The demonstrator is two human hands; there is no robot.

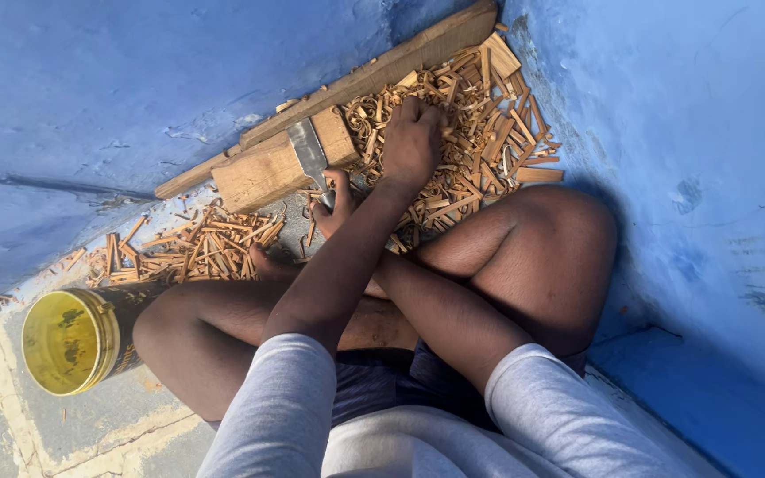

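Both hands work among wood offcuts on the floor. Left hand (411, 142) presses down, fingers curled into the pile of wood chips (480, 133). Right hand (334, 205), arm crossed under the left, grips the handle of a broad blade (309, 152) resting on a wooden block (263, 173). Near the knee lies a yellow bucket (68, 341).

Wood block (263, 170): raw, pale, matt, rough-sawn faces. Blade (310, 156) across it: dull grey metal, worn, faint sheen. Shavings (480, 115): thin dry curled wood strips, reddish-brown, matt. Long plank (374, 75): unfinished timber, coarse. Tin (68, 341): glossy yellow inside, stained. Walls (135, 80): blue paint, chalky, scuffed. Floor (108, 425): rough grey stone. Sleeves (281, 403): soft grey cloth.
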